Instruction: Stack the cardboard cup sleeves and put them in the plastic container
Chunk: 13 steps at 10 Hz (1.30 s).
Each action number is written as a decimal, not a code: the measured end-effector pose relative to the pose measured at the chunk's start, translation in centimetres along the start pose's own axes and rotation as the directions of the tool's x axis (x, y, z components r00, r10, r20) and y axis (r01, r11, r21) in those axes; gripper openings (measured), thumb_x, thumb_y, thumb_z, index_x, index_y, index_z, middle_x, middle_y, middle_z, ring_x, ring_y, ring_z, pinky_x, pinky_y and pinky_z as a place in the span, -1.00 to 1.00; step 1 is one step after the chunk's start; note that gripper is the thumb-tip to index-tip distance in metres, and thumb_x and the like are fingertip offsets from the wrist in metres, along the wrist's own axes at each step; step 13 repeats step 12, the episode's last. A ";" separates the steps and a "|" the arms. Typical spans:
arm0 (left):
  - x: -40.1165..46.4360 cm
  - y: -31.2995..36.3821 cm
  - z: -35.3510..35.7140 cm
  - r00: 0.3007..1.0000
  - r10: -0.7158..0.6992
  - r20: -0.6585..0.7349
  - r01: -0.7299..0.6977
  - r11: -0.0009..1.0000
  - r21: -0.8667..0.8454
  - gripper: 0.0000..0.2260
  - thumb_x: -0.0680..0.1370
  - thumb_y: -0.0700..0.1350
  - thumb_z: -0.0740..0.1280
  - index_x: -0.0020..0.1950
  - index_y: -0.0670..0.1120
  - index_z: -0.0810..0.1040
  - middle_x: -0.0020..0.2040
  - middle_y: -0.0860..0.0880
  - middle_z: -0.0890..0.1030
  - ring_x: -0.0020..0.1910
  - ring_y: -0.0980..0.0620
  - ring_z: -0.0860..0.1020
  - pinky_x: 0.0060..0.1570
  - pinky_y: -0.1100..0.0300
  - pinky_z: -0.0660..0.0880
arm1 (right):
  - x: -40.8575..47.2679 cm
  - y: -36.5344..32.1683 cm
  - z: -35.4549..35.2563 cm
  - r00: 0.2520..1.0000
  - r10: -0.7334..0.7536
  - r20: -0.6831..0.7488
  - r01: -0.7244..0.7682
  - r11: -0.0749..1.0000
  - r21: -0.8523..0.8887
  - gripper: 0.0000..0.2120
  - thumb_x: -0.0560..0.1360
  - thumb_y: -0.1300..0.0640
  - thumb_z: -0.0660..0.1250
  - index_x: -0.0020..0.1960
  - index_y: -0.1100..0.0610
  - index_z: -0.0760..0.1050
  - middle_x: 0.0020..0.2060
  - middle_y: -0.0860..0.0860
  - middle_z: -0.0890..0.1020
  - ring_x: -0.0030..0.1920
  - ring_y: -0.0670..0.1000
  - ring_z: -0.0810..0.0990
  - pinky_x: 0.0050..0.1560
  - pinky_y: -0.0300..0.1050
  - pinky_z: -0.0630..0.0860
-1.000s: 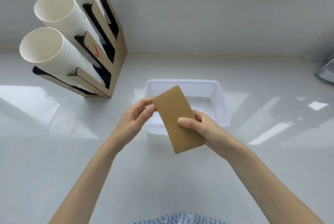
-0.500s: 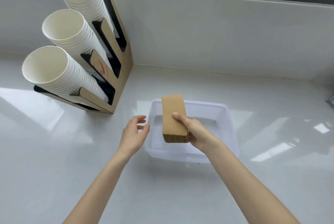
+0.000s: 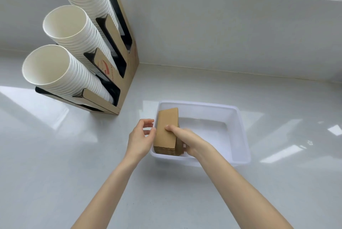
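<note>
We see the right hand (image 3: 192, 141) with its grip closed around the stack of cardboard cup sleeves (image 3: 166, 132), standing on edge inside the clear plastic container (image 3: 240, 136) against its left wall. The left hand (image 3: 140, 138) rests loosely curled, holding nothing, fingertips at the container's left rim.

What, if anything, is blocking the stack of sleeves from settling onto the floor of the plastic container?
Nothing visible does. The right hand holds the sleeve stack inside the plastic container, against its left wall, and the rest of the floor looks bare. The left hand rests outside that wall.
</note>
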State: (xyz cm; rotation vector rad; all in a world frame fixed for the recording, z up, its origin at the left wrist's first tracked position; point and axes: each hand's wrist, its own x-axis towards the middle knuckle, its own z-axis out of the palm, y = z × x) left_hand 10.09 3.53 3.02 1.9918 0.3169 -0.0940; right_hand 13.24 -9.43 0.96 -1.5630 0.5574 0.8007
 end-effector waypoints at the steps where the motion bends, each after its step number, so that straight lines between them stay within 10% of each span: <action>1: 0.0 0.0 0.0 1.000 -0.001 -0.004 0.001 1.000 -0.003 -0.74 0.53 -0.19 0.21 0.21 -0.15 0.42 0.07 0.02 0.48 -0.05 0.03 0.47 -0.15 0.29 0.36 | 0.3 -0.1 -0.1 0.999 -0.008 -0.050 0.005 0.998 -0.064 -0.12 0.05 -0.32 0.36 0.27 0.11 0.37 0.25 0.07 0.47 0.14 0.07 0.54 0.16 -0.03 0.51; 9: 0.8 -0.1 -0.7 0.996 0.001 0.090 -0.004 0.999 0.037 -0.71 0.53 -0.15 0.20 0.25 -0.12 0.38 0.23 -0.10 0.49 0.02 0.00 0.46 0.07 0.11 0.43 | -1.7 -0.2 0.1 0.965 -0.255 -0.068 0.211 0.901 -0.379 -0.23 0.49 -0.14 0.17 0.48 0.20 -0.12 0.49 0.10 -0.01 0.49 0.12 0.03 0.43 0.02 0.10; 13: 1.7 2.9 0.0 0.966 0.181 0.184 -0.249 0.842 0.479 -0.51 0.53 -0.03 0.17 0.42 -0.11 0.16 0.48 -0.13 0.21 0.45 -0.11 0.17 0.39 -0.03 0.17 | -4.9 -1.5 -3.9 0.905 -0.418 -0.076 0.194 0.566 -0.801 -0.31 0.47 -0.13 0.21 0.47 0.11 0.03 0.53 0.00 -0.01 0.52 0.08 -0.19 0.49 0.18 -0.09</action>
